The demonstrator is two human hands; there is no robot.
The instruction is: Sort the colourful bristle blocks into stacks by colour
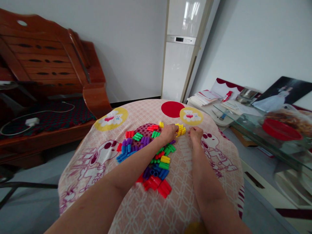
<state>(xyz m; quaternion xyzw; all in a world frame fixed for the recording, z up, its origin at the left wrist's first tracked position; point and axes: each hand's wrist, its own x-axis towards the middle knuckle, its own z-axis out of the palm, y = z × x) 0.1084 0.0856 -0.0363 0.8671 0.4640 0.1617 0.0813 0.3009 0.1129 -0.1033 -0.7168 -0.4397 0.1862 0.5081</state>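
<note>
My left hand (170, 132) reaches over the colourful plastic building blocks, its fingers closed at the left edge of a cluster of yellow building blocks (180, 130). The fingertips are partly hidden, so its exact hold on the yellow cluster is hard to see. Just right of that cluster is my right hand (196, 133), fingers curled and pinched together; whatever lies between them is too small to make out. Under and around my left forearm lie groups of red blocks (164, 188), blue blocks (126, 149), green blocks (169, 149) and purple blocks (145, 140), partly covered by the arm.
A patterned cloth (151, 211) covers the round table. To the right stands a glass-topped table (240, 122) with papers (204, 97), a red bowl (282, 129) and a photo (284, 94). A wooden bench (96, 87) is at left, a white air conditioner (177, 68) behind.
</note>
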